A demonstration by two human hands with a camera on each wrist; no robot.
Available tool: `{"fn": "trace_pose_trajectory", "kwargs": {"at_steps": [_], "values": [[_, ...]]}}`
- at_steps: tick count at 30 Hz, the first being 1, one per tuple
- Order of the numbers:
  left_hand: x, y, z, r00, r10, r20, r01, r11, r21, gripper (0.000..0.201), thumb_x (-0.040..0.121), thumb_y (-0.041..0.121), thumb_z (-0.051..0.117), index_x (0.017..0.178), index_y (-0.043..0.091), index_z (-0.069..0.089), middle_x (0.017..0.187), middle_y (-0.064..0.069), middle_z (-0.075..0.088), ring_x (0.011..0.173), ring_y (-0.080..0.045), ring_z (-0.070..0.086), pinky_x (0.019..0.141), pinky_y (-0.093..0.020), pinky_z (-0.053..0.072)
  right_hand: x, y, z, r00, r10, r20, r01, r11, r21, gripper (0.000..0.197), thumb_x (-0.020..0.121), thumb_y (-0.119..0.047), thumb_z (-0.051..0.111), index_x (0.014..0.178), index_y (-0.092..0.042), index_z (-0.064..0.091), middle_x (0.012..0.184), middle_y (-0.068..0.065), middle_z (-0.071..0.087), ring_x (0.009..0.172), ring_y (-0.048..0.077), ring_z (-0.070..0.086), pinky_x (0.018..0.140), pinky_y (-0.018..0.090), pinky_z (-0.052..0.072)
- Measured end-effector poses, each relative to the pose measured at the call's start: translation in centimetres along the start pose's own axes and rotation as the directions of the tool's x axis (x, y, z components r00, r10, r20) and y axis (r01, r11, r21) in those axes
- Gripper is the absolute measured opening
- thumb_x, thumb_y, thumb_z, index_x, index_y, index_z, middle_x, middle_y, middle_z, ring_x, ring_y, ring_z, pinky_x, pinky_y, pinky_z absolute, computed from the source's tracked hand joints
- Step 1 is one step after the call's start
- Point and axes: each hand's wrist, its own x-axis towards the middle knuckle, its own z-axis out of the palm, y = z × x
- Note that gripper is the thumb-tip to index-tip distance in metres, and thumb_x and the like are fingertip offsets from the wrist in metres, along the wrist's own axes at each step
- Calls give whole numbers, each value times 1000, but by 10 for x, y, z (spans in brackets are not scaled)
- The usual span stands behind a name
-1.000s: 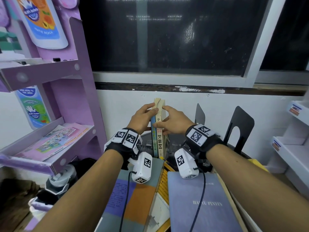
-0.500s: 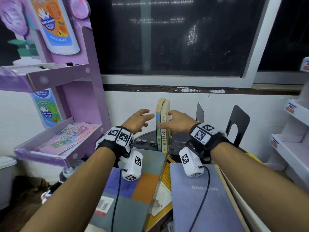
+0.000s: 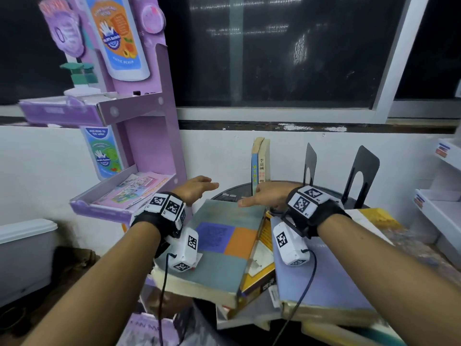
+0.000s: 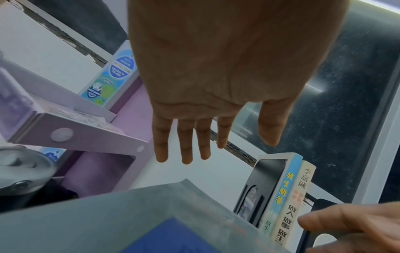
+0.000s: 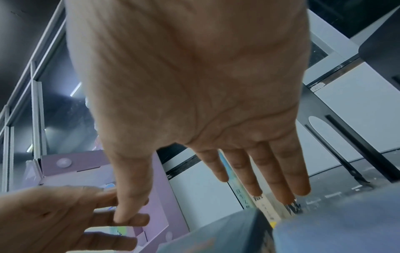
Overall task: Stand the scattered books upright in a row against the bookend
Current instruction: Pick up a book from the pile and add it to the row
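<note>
Two books upright beside bookend at bench back. Grey book, lilac book lie flat, unshelved. Left hand, right hand: fingers straight, holding nothing.

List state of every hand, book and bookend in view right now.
Left hand: open, fingers straight, holding nothing.
Right hand: open, holding nothing.
Two thin upright books: standing side by side, untouched.
Grey book with blue and orange squares: lying flat.
Lavender hardcover book: lying flat.
Yellow book: lying wedged between those two.
Black metal bookends on the right: upright, no books against them.
</note>
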Motion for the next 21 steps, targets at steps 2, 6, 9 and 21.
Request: {"fn": "trace_pose_trajectory", "kwargs": {"at_steps": [2,6,9,21], "values": [[-7,-8,-1,998,-50,34,48,997,54,66,85,53,61,141,25,42,139,-4,49,119,-27,51,77,-34,41,-4,-5,7,998,-10,55,9,1000,19,99,79,-72,56,150,-9,28,158,9,25,145,28,25,116,42,27],[-18,-14,1,994,-81,68,74,992,98,56,95,44,52,142,16,39,132,-3,45,107,-23,48,77,-31,41,-6,-12,14,998,-20,65,17,999,37,97,79,-69,60,147,-5,34,157,13,28,143,30,26,116,43,27],[-22,-21,2,991,-89,95,71,982,176,45,97,38,50,127,5,47,101,-9,46,85,-25,45,68,-28,39,-11,-14,15,998,-25,56,24,1000,6,93,82,-67,57,148,-6,31,155,12,30,126,24,45,103,37,41],[-19,-36,8,962,-223,156,162,931,327,32,91,38,61,106,10,60,97,-8,54,88,-23,48,72,-27,37,-8,-7,12,987,79,143,-76,997,-23,71,78,-60,69,126,-9,57,103,6,60,98,25,57,96,37,47]]}}
